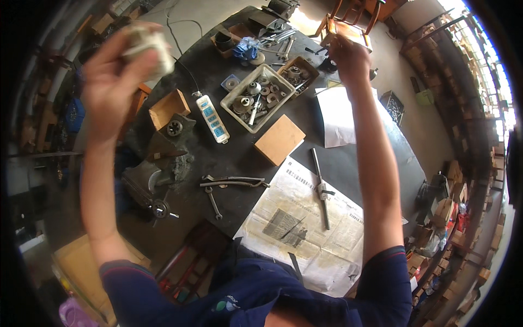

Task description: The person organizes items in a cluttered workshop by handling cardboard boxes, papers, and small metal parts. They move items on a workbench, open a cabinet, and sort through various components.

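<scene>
My left hand (109, 87), raised at the upper left and blurred by motion, has its thumb and fingers closed around a pale off-white lump (158, 54). Its kind is too smeared to make out. At the upper right, my right hand (351, 57) reaches out over the far side of the table with its fingers closed. A thin dark rod (316, 50) shows beside its fingertips; whether they grip it is hidden. A tap wrench (321, 188) with a long bar lies on a spread newspaper (261, 229) in front of me.
A grey tray (225, 104) of metal parts stands mid-table, beside a power strip (212, 120) and a brown box (280, 139). A bench vise (147, 177) sits at the left edge. Spanners (214, 203), white paper (335, 117) and a wooden chair (348, 32) are around.
</scene>
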Motion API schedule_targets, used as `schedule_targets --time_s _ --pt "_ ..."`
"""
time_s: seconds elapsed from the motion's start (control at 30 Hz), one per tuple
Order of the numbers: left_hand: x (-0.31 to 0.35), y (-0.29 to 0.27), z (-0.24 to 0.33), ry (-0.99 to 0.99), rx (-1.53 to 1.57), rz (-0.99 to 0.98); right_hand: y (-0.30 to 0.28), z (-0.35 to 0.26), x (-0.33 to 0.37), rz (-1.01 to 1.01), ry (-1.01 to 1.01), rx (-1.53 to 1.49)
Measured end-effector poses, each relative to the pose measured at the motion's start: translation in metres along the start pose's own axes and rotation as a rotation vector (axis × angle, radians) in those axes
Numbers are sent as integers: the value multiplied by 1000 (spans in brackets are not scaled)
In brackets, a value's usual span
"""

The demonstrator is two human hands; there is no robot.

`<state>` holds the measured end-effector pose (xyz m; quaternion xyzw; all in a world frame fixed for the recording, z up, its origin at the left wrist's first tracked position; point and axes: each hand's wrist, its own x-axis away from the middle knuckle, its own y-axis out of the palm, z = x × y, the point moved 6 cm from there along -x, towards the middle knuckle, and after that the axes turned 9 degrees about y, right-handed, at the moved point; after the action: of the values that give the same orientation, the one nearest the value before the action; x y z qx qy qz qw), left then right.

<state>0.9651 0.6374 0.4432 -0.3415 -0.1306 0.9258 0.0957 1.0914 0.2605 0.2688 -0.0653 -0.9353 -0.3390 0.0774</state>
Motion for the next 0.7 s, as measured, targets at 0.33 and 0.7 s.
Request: schedule_targets --time_s 0.33,0.7 --pt "98 196 -270 -445 -342 -323 89 70 -5 -432 -241 1547" --pt "138 257 -328 -358 -763 -629 -68 201 -30 102 354 1191"
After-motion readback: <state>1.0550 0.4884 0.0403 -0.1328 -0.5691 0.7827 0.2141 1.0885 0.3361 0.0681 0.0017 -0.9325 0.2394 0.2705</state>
